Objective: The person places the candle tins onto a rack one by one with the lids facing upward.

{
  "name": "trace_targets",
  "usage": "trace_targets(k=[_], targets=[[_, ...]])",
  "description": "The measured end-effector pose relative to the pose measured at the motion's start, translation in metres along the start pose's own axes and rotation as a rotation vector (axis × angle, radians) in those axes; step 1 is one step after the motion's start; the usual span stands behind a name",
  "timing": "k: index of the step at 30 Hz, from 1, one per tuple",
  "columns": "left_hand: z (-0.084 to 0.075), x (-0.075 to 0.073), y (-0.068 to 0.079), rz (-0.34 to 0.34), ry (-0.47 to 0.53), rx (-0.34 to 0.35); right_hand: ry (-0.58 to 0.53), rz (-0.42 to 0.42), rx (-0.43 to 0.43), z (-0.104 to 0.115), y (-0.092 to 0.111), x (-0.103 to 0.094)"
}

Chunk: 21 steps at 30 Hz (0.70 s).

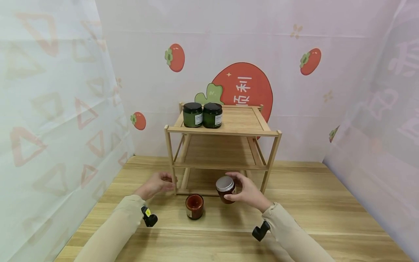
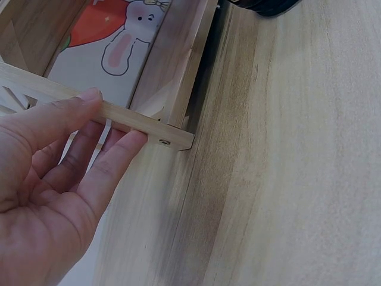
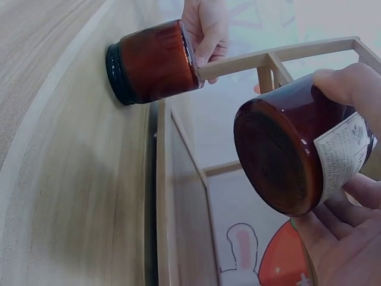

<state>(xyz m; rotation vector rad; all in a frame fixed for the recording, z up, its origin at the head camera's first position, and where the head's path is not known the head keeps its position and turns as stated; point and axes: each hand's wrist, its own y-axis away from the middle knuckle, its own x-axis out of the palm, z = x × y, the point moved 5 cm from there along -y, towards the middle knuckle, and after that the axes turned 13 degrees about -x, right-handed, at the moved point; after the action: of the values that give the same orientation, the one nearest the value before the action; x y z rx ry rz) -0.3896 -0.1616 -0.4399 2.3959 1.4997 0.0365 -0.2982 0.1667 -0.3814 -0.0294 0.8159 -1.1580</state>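
Observation:
My right hand [image 1: 245, 191] holds an amber glass jar [image 1: 225, 189] with a silver lid, thumb on one side and fingers on the other. In the right wrist view that jar's base [image 3: 271, 158] and white label [image 3: 344, 155] show, and it is off the table. My left hand [image 1: 160, 185] pinches the front left post [image 2: 134, 119] of a wooden shelf rack [image 1: 229, 133] near its foot. Between the hands, a second amber jar [image 1: 194, 206] stands upright on the table without a lid, in front of the rack.
Two green jars with black lids, a left one [image 1: 192, 115] and a right one [image 1: 212, 115], stand side by side on the rack's top shelf. A wooden table [image 1: 209, 243] lies under everything. Printed cloth [image 1: 137, 65] hangs behind and at both sides.

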Motion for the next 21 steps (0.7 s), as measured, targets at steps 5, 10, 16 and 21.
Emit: trace_targets(k=[5, 10, 16, 21], targets=[[0.0006, -0.0003, -0.0007, 0.0, -0.002, 0.006, -0.004, -0.002, 0.003, -0.0025, 0.0012, -0.0001], [0.0006, 0.0004, -0.0004, 0.004, 0.0, 0.014, -0.015, -0.026, -0.031, -0.0021, 0.0014, -0.0018], [0.0002, 0.0005, 0.0006, 0.006, 0.01, 0.01, -0.044, -0.051, -0.035, -0.0007, 0.0011, -0.0039], [0.0006, 0.0003, 0.0008, 0.005, 0.014, 0.004, -0.062, -0.064, -0.025, 0.0028, 0.0008, -0.0059]])
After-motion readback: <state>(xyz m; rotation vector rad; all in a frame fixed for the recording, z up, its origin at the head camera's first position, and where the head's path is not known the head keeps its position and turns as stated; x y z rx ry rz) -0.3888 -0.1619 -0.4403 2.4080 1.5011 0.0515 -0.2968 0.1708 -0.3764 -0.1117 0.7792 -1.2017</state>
